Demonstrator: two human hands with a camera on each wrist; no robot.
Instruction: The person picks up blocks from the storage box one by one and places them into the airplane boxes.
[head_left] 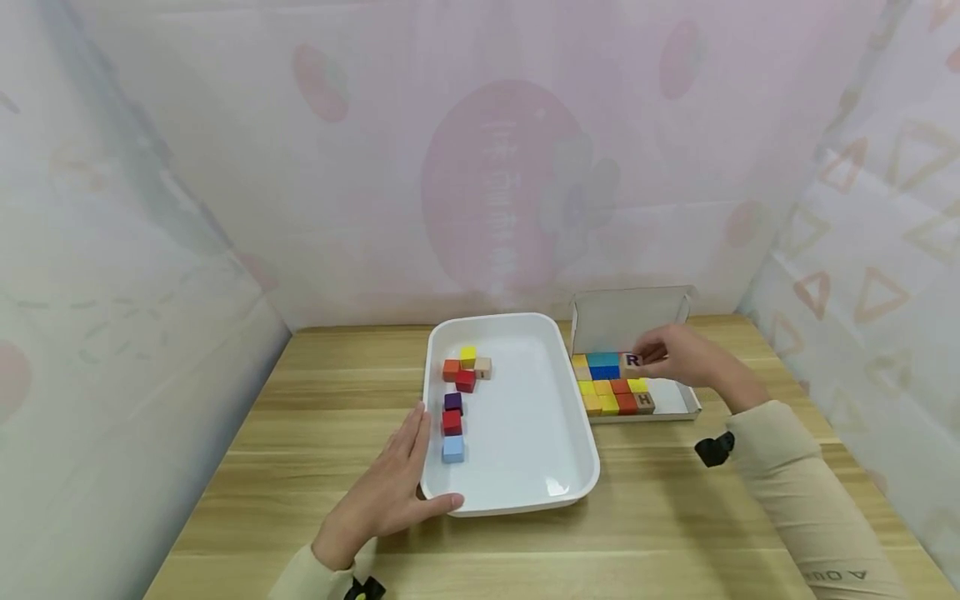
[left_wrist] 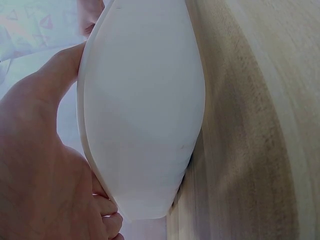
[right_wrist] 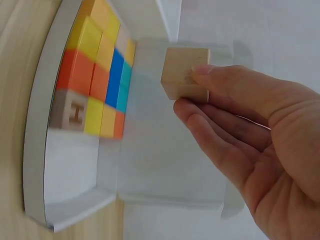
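Note:
A white tray point(head_left: 525, 417) lies mid-table with several coloured cubes point(head_left: 453, 422) along its left side. My left hand point(head_left: 408, 471) rests flat against the tray's front-left corner, fingers straight along the side and thumb along the front rim. In the left wrist view the tray's outer wall point(left_wrist: 145, 100) fills the frame beside that hand point(left_wrist: 60, 135). My right hand point(head_left: 651, 354) pinches a wooden cube marked R point(head_left: 632, 361) just above a cardboard box point(head_left: 693, 402). The right wrist view shows the cube point(right_wrist: 185, 72) between thumb and fingers of the right hand point(right_wrist: 195, 92), over the box's bare floor.
The box point(right_wrist: 35, 165) holds rows of coloured cubes point(right_wrist: 100, 65) and a wooden H cube point(right_wrist: 70, 112) on its left half. Its lid point(head_left: 630, 317) stands up behind it. Patterned curtains enclose the wooden table point(head_left: 315, 400) on three sides.

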